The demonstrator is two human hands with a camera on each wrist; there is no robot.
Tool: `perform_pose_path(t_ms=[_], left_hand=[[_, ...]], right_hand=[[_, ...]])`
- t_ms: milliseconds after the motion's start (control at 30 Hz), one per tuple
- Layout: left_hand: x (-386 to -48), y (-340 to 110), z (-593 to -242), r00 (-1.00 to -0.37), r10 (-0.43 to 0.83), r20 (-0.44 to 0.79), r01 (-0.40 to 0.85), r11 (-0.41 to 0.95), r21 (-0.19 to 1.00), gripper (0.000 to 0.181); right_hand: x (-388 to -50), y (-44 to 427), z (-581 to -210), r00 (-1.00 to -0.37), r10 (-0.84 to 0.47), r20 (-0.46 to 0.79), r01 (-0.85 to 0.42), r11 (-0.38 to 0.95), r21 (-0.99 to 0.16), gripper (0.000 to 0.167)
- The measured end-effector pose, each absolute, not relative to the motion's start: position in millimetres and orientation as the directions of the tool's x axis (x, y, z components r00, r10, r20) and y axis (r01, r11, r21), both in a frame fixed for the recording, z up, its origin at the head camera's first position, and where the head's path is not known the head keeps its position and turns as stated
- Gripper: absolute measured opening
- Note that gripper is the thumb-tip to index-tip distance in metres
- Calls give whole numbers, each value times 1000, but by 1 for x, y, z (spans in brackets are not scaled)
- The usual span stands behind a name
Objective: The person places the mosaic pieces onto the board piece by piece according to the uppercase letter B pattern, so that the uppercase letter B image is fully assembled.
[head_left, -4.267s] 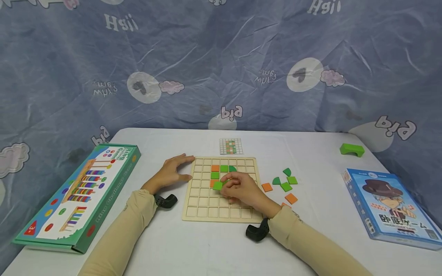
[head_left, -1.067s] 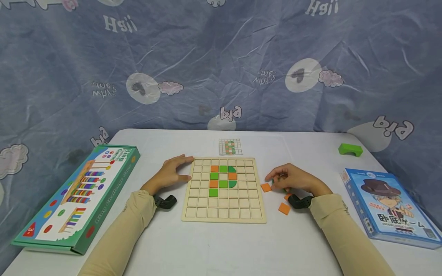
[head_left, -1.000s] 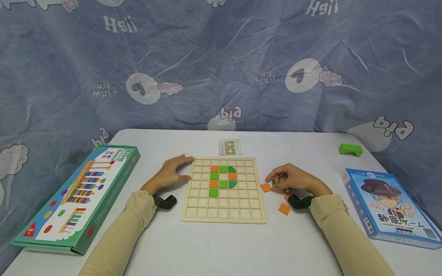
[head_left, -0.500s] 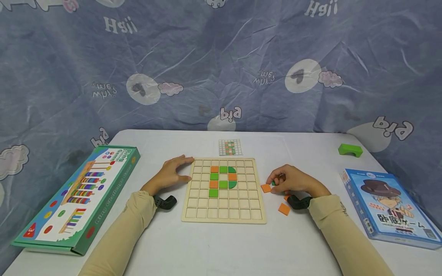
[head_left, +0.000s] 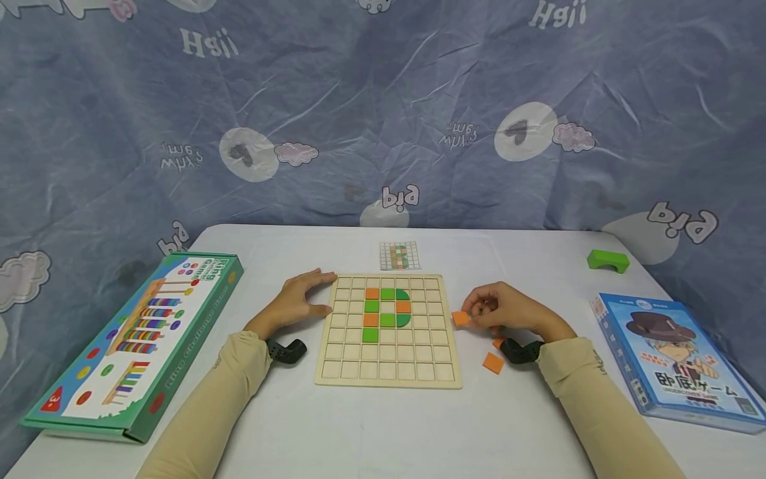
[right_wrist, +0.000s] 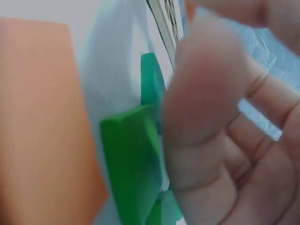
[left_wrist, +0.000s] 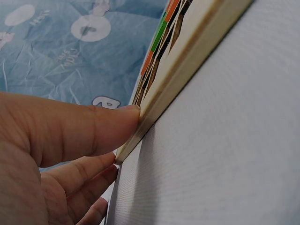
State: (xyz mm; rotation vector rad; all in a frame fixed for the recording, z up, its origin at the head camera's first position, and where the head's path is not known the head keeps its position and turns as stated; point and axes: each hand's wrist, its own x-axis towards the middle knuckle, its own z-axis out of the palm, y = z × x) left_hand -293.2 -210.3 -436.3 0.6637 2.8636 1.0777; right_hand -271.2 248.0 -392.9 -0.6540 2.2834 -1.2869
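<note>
A wooden grid board (head_left: 389, 372) holds orange and green squares and dark green rounded pieces in its upper middle cells. My left hand (head_left: 293, 303) touches the board's left edge; in the left wrist view the thumb and fingertips of that hand (left_wrist: 61, 154) rest against the board's side (left_wrist: 173, 82). Just right of the board, my right hand (head_left: 509, 309) pinches an orange square (head_left: 461, 319) between thumb and index finger. Below that thumb, the right wrist view has a green square (right_wrist: 131, 161) and a dark green piece (right_wrist: 151, 79), partly hidden by the hand (right_wrist: 206, 108).
A printed pattern card (head_left: 399, 255) lies behind the board. Another orange square (head_left: 493, 363) is near my right wrist, with one more partly covered. A green game box (head_left: 137, 346) stands at the left, a blue box (head_left: 676, 362) at the right, a green arch block (head_left: 608, 260) behind it.
My right hand has gone from the board to the loose pieces, and the orange square by the board's edge is now lifted in its fingers. My left hand stays at the board's edge.
</note>
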Motion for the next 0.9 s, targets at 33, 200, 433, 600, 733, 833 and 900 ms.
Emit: perform_pose_path(t_ms=[33,200,433,600,733,833,900], left_hand=[[-293,-210,-436,-910,391,137,385,673,631,75],[-292,-210,-436,-911,388,140,384,673,632,76],[-292,-210,-435,-914,383,131,373,673,639,75],[-293,-210,-436,-912,385,139,379,670,638,76],[-294,-210,-437,-914,384,133,376,671,639,75],[-293,-210,-436,-914,383,132,374,672,639,75],[-293,-210,-436,-914,383,135,375,670,641,76]], right_hand=[[-272,248,-392,-797,-587,-140,-183,456,-871,23],[-272,243,-388,-809,-571,-137,-156,434,-887,28],[-266,231,-381,-823,-556,-113,-140,392,-909,29],[-262,219,-380,-839,-534,-110,-107,360,-927,30],[-259,209,-381,-852,-511,-112,-84,344,-935,30],[-258,201,-382,-863,-493,-109,-68,328,-942,30],[-256,195,-383,-864,-492,-105,-64,313,-948,31]])
